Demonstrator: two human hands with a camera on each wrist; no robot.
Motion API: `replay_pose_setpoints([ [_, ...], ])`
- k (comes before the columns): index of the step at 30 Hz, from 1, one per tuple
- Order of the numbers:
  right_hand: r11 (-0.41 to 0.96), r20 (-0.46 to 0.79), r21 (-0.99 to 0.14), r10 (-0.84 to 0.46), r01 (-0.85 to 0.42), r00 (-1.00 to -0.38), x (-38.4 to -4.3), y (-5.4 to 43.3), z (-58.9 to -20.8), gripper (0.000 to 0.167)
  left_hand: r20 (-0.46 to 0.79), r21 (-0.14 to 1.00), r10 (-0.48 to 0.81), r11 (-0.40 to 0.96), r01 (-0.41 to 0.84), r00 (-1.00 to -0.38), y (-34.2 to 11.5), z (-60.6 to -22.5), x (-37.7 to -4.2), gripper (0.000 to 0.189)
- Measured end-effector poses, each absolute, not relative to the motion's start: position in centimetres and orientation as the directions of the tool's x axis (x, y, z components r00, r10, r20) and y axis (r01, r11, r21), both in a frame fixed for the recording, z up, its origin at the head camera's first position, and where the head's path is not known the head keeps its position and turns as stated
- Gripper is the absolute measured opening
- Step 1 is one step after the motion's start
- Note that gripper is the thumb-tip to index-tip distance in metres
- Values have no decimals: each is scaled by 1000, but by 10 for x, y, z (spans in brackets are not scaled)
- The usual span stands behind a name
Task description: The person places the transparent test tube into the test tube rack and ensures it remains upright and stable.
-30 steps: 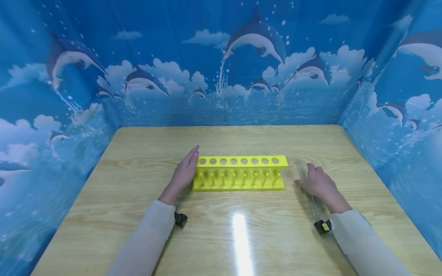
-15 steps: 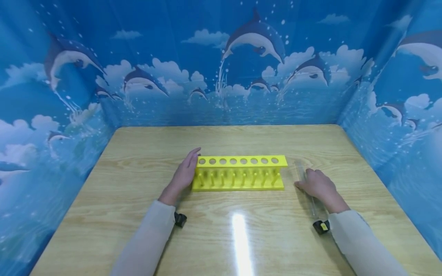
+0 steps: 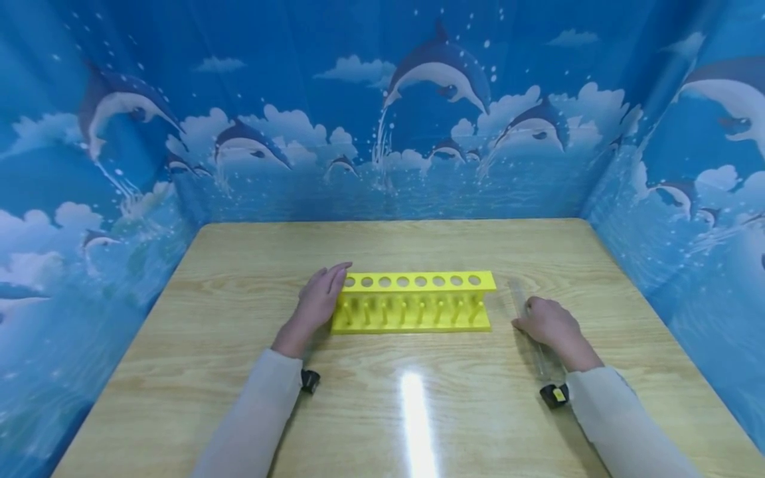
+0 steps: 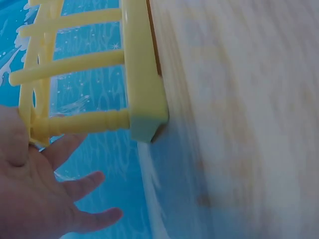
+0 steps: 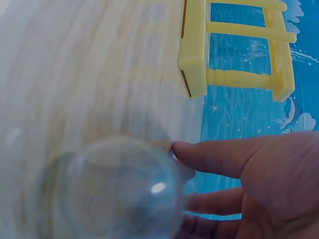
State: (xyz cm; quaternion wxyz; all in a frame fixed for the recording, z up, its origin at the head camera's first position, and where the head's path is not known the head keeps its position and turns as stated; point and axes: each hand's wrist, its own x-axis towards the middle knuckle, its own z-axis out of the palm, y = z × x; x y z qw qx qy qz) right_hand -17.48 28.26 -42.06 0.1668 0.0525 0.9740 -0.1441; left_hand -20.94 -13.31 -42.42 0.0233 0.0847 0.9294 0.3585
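A yellow test tube rack (image 3: 412, 318) stands on the table, with a row of round holes in its top plate and a row of pegs below. At its left end my left hand (image 3: 319, 299) grips the top corner between thumb and index finger; the left wrist view shows the other fingers spread apart. To the right of the rack, my right hand (image 3: 548, 324) pinches a clear test tube (image 3: 517, 296), its fingers curled over the middle. The tube slants from beyond the fingers back toward the wrist. Its rounded end (image 5: 124, 189) looms blurred in the right wrist view.
The wood-grain table (image 3: 251, 411) carries a bright light reflection near its front. A blue dolphin-print curtain (image 3: 382, 192) encloses the back and both sides. A small black camera (image 3: 554, 396) sits at the right wrist, another black camera (image 3: 309, 381) at the left.
My right fingers have drawn in round the test tube, and that hand has come slightly nearer. My left hand has shifted over the rack's top corner. The rack stays in place.
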Motion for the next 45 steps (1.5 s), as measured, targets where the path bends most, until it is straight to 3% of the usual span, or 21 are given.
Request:
replay_pose_setpoints([
  [7,943,-342,-291,53,159,-938,-174,285,-422,61,7,641,247,743,194,-969,-138,-424,-211,53],
  [19,932,-354,-319,51,171,-934,-172,283,-422,58,-57,640,279,747,180,-958,-140,-421,-210,55],
  [32,911,-293,-374,59,171,-954,-171,273,-417,61,14,588,272,776,228,-962,-139,-419,-201,50],
  [45,883,-29,-468,12,24,-1000,-169,262,-409,58,-67,596,298,777,202,-952,-146,-419,-205,67],
])
